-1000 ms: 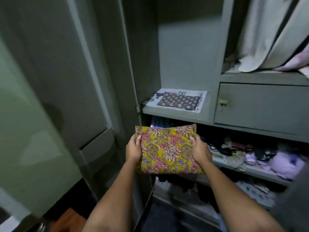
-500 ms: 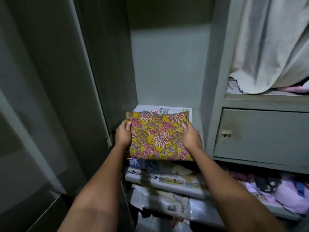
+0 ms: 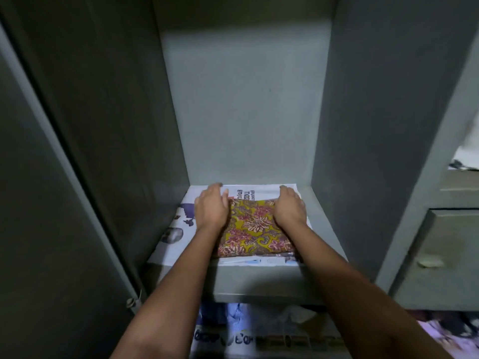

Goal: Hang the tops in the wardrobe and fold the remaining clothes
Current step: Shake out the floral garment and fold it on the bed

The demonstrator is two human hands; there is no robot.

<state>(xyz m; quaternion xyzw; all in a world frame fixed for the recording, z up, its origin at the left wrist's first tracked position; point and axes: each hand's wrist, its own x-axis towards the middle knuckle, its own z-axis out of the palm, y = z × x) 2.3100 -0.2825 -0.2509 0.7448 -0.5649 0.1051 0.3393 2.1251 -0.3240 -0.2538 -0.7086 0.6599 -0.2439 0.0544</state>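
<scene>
A folded yellow cloth with a pink floral print [image 3: 255, 229] lies flat on the newspaper-lined wardrobe shelf [image 3: 259, 286]. My left hand [image 3: 211, 209] rests over the cloth's left edge with its fingers loosely spread forward. Over the right edge lies my right hand [image 3: 290, 208], fingers pointing toward the back wall. Both hands cover the cloth's far corners. A thin darker edge shows under the cloth's near side.
Newspaper [image 3: 176, 229] lines the shelf inside a tall grey compartment. A grey drawer with a small handle [image 3: 440, 260] sits to the right, and the open wardrobe door [image 3: 51, 203] stands to the left. A lower shelf [image 3: 259, 338] holds clothes on more newspaper.
My hands carried the floral cloth up and forward from in front of the wardrobe and laid it on the shelf, over the dark patterned cloth that lay there. My grip on its sides has loosened.
</scene>
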